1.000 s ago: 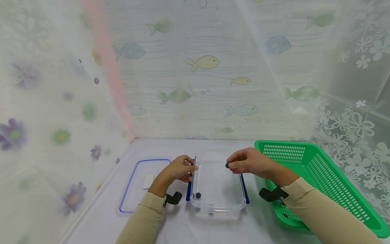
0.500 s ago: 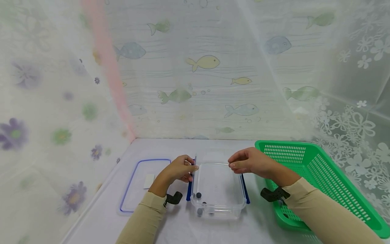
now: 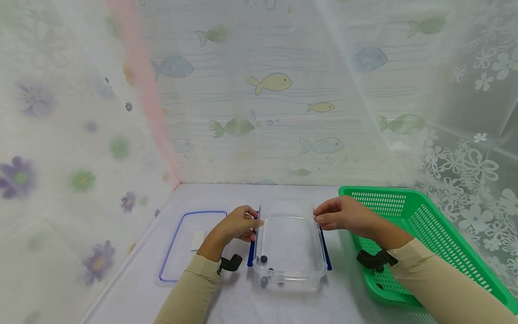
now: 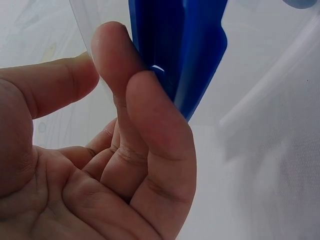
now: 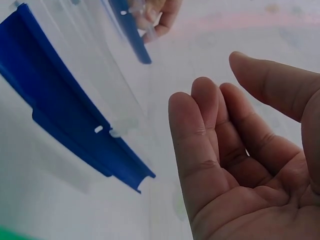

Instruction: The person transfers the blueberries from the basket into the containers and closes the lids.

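- Left hand (image 3: 237, 225): fingers and thumb clamped on the left wall of the clear rectangular plastic container (image 3: 289, 247), at the left blue plastic latch flap (image 3: 251, 254).
- Right hand (image 3: 338, 213): thumb and fingers apart, nothing held; positioned near the right blue plastic latch flap (image 3: 325, 254).
- Left-side risk: uneven lifting by the left hand could tilt the container and roll its contents.
- Right-side risk: a low forearm pass could snag the green perforated plastic basket (image 3: 441, 225) and drag it.
- Clear plastic lid with blue seal (image 3: 182, 250): flat on the white surface (image 3: 236, 307), detached; leaving it off permits spillage.
- Container: uncovered, mid-surface between the hands. One dark round ball (image 3: 264, 259) lies toward the near left corner; further dark spots show through the front wall. Clear plastic may duplicate them; exact count cannot be told.
- Basket: one small dark item (image 3: 379, 285) in the near left corner; the sleeve (image 3: 441, 288) hides part of the interior.
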A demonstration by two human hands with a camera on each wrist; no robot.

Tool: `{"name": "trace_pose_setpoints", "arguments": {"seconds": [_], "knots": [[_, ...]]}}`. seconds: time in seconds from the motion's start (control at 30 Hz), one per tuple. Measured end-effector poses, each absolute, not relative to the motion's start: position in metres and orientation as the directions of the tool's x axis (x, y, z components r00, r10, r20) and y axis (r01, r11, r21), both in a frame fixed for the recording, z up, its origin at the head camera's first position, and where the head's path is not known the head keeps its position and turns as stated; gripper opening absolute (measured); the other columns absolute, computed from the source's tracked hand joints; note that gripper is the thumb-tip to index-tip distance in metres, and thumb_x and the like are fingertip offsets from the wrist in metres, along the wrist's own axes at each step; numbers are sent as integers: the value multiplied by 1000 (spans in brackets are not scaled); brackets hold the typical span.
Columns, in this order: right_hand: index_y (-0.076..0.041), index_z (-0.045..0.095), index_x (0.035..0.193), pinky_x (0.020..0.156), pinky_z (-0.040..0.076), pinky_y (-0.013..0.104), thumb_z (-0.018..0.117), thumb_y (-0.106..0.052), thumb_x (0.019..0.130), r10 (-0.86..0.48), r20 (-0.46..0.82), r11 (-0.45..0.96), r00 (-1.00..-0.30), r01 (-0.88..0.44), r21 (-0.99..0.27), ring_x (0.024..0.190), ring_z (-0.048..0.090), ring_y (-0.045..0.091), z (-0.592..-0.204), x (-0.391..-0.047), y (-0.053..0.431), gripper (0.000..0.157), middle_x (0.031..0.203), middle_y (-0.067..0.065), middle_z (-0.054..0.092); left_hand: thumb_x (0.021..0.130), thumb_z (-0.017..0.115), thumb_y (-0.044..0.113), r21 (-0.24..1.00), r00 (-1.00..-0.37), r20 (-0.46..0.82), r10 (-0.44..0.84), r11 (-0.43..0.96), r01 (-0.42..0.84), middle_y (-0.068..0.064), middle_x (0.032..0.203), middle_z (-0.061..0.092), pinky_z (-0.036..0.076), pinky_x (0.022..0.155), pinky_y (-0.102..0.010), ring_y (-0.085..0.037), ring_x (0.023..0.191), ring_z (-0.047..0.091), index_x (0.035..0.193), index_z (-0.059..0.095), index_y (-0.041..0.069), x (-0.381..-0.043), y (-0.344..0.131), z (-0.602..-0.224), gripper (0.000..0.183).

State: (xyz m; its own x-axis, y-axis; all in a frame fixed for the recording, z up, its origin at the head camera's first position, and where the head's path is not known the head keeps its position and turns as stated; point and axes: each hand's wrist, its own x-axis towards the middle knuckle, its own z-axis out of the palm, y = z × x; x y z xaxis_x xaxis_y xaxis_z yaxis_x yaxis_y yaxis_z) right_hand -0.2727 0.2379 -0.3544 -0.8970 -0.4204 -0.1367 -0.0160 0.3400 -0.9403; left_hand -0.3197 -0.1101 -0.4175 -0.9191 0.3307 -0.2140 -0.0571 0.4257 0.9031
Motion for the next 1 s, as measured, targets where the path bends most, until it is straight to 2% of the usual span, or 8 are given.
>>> {"name": "trace_pose_setpoints", "arguments": {"seconds": [0.13, 0.27, 0.5, 0.77, 1.0], "knots": [[6, 66, 125, 94, 61, 41, 77, -20, 95, -401, -139, 351, -905, -12, -936, 104, 70, 28, -355, -269, 249, 41, 122, 21, 68, 97, 74, 28, 906, -917, -209, 338, 420, -52, -18, 108, 67, 60, 59, -31, -18, 62, 68, 135, 53, 0, -320, -110, -418, 52], [4, 67, 123, 94, 61, 39, 76, -21, 96, -377, -133, 370, -917, -18, -929, 101, 71, 24, -354, -264, 261, 38, 118, 11, 70, 96, 75, 29, 906, -917, -211, 340, 419, -53, -18, 107, 67, 60, 59, -31, -18, 62, 68, 133, 54, 1, -320, -110, -418, 51], [3, 67, 123, 93, 60, 39, 75, -22, 97, -356, -133, 400, -925, -22, -916, 101, 69, 24, -357, -258, 279, 37, 115, 10, 70, 96, 75, 29, 906, -916, -212, 341, 420, -53, -16, 106, 67, 60, 60, -31, -19, 63, 68, 132, 54, 2, -319, -109, -417, 50], [4, 65, 121, 92, 60, 37, 73, -24, 98, -355, -138, 411, -925, -22, -911, 99, 68, 23, -358, -256, 297, 36, 114, 11, 67, 97, 75, 29, 911, -914, -206, 349, 410, -49, -21, 108, 66, 59, 59, -31, -18, 62, 68, 135, 53, 0, -319, -110, -418, 52], [8, 62, 114, 90, 59, 44, 67, -25, 102, -386, -165, 426, -908, -17, -904, 90, 62, 22, -362, -254, 316, 35, 88, 9, 61, 97, 75, 29, 908, -917, -207, 342, 416, -50, -20, 108, 66, 60, 60, -31, -19, 63, 68, 135, 52, 0, -319, -110, -417, 53]]}}
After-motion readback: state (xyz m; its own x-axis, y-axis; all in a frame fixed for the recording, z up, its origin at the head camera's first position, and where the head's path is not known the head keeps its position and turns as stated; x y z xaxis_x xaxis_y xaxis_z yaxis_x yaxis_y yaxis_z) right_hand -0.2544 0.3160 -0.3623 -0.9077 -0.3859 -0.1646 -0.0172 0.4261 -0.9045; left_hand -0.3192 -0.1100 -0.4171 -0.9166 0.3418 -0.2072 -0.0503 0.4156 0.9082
